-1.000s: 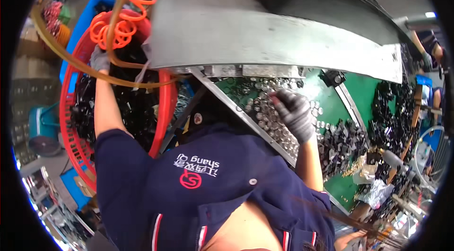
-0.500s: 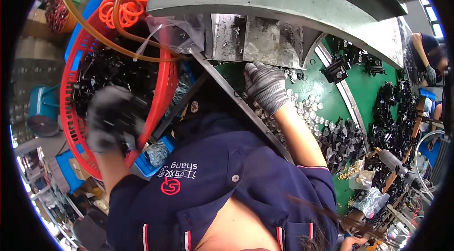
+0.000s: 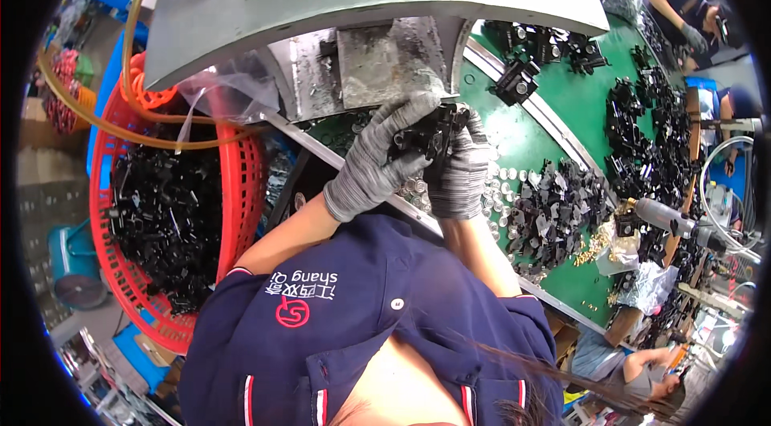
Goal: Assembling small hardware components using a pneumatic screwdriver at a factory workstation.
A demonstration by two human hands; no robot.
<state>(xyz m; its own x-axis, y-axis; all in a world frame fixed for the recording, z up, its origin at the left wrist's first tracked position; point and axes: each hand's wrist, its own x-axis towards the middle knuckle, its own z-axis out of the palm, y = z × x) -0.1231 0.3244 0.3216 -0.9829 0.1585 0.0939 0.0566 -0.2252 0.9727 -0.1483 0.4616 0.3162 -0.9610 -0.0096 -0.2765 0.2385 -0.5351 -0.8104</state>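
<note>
A black plastic part [image 3: 431, 134] with an irregular shape is between my two gloved hands, above the near edge of the green worktable [image 3: 522, 129]. My left hand [image 3: 363, 169], in a grey knitted glove, has its fingers wrapped round the part's left side. From the right, my right hand [image 3: 464, 173], gloved too, is closed on the same part, with its fingertips at the far end. The gloves hide much of it. Right of my right hand lie small round silvery pieces [image 3: 496, 197] and a heap of thin black pieces [image 3: 554, 213].
A red basket [image 3: 229, 209] full of black parts stands at left. The grey metal machine cover [image 3: 377, 4] arches over a worn metal plate [image 3: 377, 65]. Black assemblies [image 3: 514, 82] lie beyond a metal rail [image 3: 554, 125]. At right is a power driver [image 3: 662, 217]. Other people work nearby.
My left hand has come out of the red basket and met my right hand; both now hold the black plastic part. My right hand has left the plate's edge. The view has shifted.
</note>
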